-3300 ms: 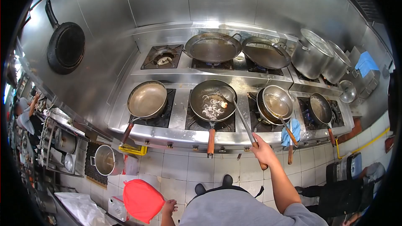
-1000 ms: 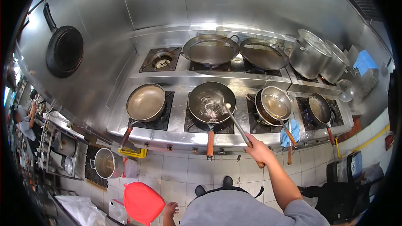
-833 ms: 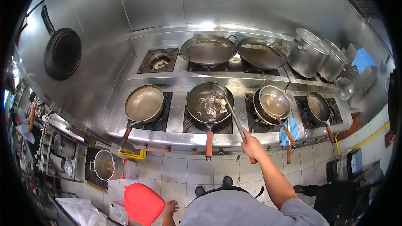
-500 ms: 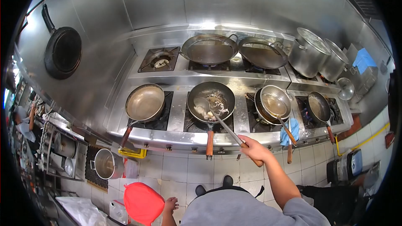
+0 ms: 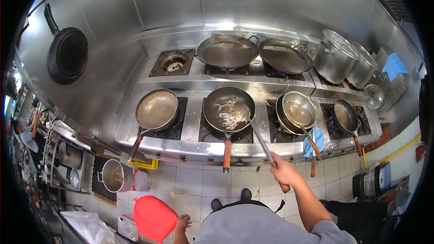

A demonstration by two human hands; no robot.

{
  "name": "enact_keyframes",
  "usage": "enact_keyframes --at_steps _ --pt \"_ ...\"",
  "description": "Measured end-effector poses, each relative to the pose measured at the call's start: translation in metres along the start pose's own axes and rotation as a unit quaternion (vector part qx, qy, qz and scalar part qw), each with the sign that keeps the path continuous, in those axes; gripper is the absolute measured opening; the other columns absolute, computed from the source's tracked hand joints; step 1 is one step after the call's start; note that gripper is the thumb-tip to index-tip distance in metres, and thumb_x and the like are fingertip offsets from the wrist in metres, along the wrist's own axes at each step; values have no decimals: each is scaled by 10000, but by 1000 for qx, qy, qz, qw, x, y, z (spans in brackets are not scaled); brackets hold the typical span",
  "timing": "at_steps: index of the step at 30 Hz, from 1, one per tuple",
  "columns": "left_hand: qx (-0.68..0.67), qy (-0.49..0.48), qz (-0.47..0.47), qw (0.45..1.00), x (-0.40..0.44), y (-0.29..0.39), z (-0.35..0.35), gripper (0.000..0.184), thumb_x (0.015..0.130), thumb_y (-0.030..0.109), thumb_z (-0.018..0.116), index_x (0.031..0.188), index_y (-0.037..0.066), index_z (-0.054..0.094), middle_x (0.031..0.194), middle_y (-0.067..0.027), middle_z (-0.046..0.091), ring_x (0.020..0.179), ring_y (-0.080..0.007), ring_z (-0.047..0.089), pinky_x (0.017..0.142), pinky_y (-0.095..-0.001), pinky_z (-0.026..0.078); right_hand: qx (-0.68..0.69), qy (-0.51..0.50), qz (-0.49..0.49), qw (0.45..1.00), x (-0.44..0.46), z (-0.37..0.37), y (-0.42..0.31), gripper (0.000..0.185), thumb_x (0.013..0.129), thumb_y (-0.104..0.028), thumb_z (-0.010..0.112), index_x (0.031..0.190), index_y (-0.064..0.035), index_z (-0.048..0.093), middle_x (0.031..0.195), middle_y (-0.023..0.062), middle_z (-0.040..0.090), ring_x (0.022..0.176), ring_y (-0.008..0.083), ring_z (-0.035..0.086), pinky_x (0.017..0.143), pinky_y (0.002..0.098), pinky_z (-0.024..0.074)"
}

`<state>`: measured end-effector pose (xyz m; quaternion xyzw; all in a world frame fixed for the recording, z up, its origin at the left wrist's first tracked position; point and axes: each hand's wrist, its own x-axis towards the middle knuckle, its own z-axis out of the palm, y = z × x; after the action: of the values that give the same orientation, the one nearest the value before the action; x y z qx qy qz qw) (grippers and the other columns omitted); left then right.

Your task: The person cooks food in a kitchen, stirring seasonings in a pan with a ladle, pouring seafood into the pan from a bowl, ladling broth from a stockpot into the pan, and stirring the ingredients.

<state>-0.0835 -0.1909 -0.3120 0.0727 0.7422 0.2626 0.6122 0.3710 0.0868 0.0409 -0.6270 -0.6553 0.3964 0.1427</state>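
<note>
My right hand (image 5: 283, 171) is closed round the wooden handle of a long metal ladle (image 5: 263, 143). The ladle's bowl rests inside the dark pan (image 5: 221, 97) on the front middle burner, at its right side. Pale curled rings of food (image 5: 229, 119) lie in that pan beside the ladle. The pan's wooden handle (image 5: 227, 154) points toward me, with no hand on it. At the lower left, my left hand (image 5: 183, 222) is low beside a red rounded object (image 5: 154, 218), its fingers bent near the edge; whether it grips the object is unclear.
A wide pan (image 5: 157, 109) sits at front left, a strainer (image 5: 299, 110) over a pan at front right, and a small pan (image 5: 346, 116) beyond. Large pans (image 5: 227, 52) and tall pots (image 5: 336, 58) stand behind. A pot (image 5: 114, 176) is at lower left; a person (image 5: 28, 135) is far left.
The ladle's bowl has moved from the left side of the pan to its right side, and my right hand has shifted slightly right. The food rings have been pushed about.
</note>
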Motion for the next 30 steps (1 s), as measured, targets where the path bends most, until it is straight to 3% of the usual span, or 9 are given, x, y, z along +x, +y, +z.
enact_keyframes --at_steps 4,7,12,14,19,22,24,25,30 --pt "2 2 7 1000 1 11 6 384 889 208 610 1230 45 540 1003 -70 626 755 -199 632 558 -327 533 310 -136 67 939 5 5 2 639 865 -115 571 1443 -40 311 885 129 608 622 183 615 527 346 504" --pt "14 -3 12 1000 1 21 13 395 891 207 609 1242 44 531 1010 -71 624 768 -207 631 576 -332 532 330 -122 28 936 31 38 16 663 864 -114 579 1457 -48 290 884 122 608 618 186 604 535 344 499" --pt "2 4 26 1000 2 22 11 383 915 233 605 1244 65 505 1038 -87 617 777 -235 634 608 -380 547 -1 73 -153 986 36 43 28 700 852 -82 605 1470 -63 276 808 78 569 569 156 553 518 314 470" --pt "-4 7 17 1000 -2 16 8 399 906 218 605 1256 51 510 1040 -82 617 783 -229 633 611 -368 544 181 -67 28 981 12 8 -2 703 853 -75 601 1474 -66 272 809 85 569 565 152 551 513 312 470" --pt "-4 6 -14 1000 -4 -8 4 414 902 214 601 1267 37 517 1028 -75 620 782 -223 631 606 -362 544 279 -131 81 948 8 -2 -7 679 860 -61 590 1471 -86 298 788 64 552 541 120 516 471 291 450" --pt "17 1 -39 999 -9 -6 7 404 905 227 598 1254 38 523 1013 -70 623 772 -216 630 593 -362 545 316 -159 64 933 44 24 16 673 852 -89 607 1462 -95 323 866 119 613 660 197 605 590 337 508" --pt "3 8 -13 1000 -11 -2 6 391 901 226 601 1234 34 530 993 -67 623 766 -208 630 581 -355 544 112 -26 -35 993 64 51 23 677 837 -122 623 1451 -99 340 1020 203 647 891 322 647 791 383 507" --pt "1 10 -13 1000 -9 2 5 391 901 226 601 1234 34 530 993 -67 623 766 -208 630 581 -355 544 48 -3 -3 999 53 40 -11 674 824 -136 626 1439 -92 355 1143 250 617 1073 400 586 932 397 444" --pt "-29 17 30 999 -6 20 9 345 914 204 576 1227 73 511 1000 -66 610 752 -221 626 604 -374 541 81 57 1 995 64 40 1 667 824 -123 604 1443 -120 357 1119 260 621 1049 409 594 904 412 462"
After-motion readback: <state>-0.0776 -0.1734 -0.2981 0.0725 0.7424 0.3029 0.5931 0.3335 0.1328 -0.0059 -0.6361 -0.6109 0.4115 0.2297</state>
